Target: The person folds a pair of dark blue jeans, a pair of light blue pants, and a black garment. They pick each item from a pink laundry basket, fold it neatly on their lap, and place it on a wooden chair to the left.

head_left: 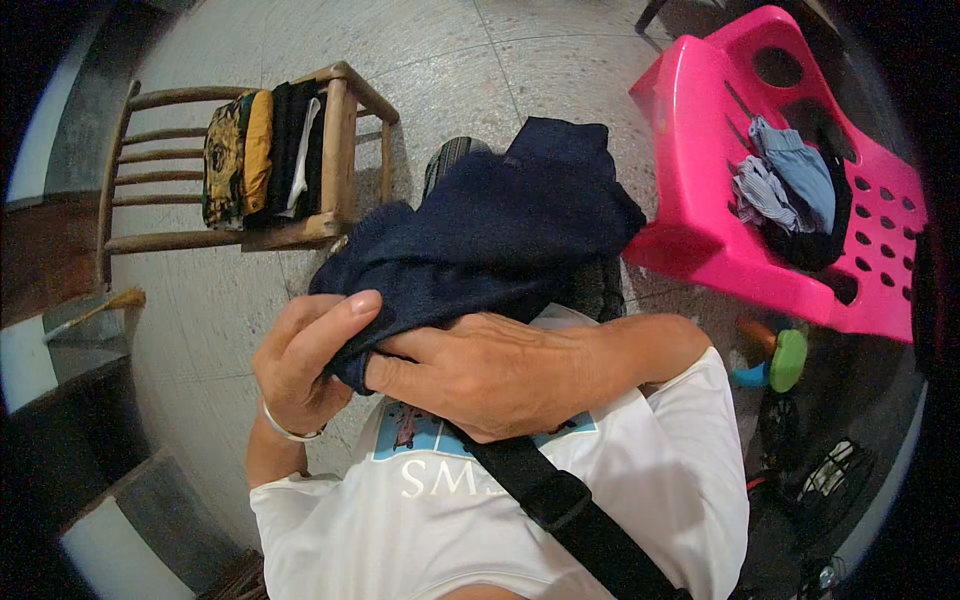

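A dark navy cloth garment [500, 220] lies bunched across my lap, its far end reaching out over my knees. My left hand [310, 345] grips the near left corner, thumb on top of the fabric. Beside it, my right hand [480, 375] has its fingers curled into the same near edge, back of the hand upward. The right fingertips are partly hidden in the cloth. Part of the garment's underside cannot be seen.
On the left, a wooden chair [330, 150] carries a row of folded clothes [258, 150]. A pink plastic chair [690, 190] at the right holds a loose heap of clothes [795, 180]. Nearby on the floor is a green object [788, 360]. A brush [110, 303] lies at far left.
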Motion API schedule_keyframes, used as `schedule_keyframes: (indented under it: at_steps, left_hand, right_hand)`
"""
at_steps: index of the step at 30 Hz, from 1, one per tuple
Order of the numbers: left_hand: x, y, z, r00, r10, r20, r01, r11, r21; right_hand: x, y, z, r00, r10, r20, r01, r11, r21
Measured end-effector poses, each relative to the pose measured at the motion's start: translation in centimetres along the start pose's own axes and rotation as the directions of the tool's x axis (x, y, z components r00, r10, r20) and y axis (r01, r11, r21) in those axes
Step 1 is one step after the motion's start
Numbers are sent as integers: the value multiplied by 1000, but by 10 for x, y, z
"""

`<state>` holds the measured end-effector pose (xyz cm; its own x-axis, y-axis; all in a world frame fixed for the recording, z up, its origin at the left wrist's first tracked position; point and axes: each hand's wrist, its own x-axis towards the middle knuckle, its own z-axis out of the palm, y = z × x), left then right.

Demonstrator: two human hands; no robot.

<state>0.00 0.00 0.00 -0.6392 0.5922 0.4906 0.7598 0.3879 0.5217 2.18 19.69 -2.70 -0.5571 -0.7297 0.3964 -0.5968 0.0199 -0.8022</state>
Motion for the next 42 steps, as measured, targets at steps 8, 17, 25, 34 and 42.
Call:
schedule_keyframes:
  at_steps: [8, 17, 25, 34, 42]
  left_hand:
    - [-9, 11, -48, 996, -85, 11, 82, 982, 172]
    - [-28, 12, -68, 985, -3, -174, 11, 999, 45]
    - [-90, -42, -111, 847, -142, -513, 96, 989, -115]
    - [-152, -80, -147, 823, -276, -496, 222, 961, -166]
    - [-189, -91, -167, 768, -380, -515, 301, 925, -233]
  right_hand:
    - [-40, 15, -15, 959, 283, 9, -270, 926, -263]
    - [-119, 90, -18, 729, 682, -50, -578, 576, -578]
    - [-110, -40, -84, 857, 471, -212, -516, 772, -371]
    - [-137, 18, -53, 745, 643, -177, -600, 529, -601]
    - [-141, 53, -66, 548, 746, -377, -829, 545, -127]
